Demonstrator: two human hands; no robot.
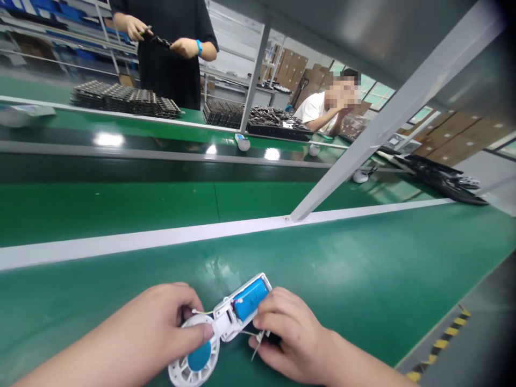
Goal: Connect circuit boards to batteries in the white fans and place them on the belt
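Note:
A white handheld fan (226, 328) lies tilted between my hands, low over the green work surface. Its round grille with a blue centre is at the lower left, and a blue battery (250, 299) sits in the opened handle. My left hand (183, 317) grips the round fan head, thumb across its rim. Beside the handle, my right hand (288, 333) is closed with fingers pinched on a small part with thin wires (260, 341); its exact kind is mostly hidden by the fingers. A thin wire also shows near my left fingertips.
A green conveyor belt (121, 207) runs past the white strip, carrying white fan pieces (242, 142). A slanted metal post (363, 137) rises from the strip. Across stand stacked dark boards (121, 99), one person (171, 48) holding a dark part, and another person (316, 110) seated.

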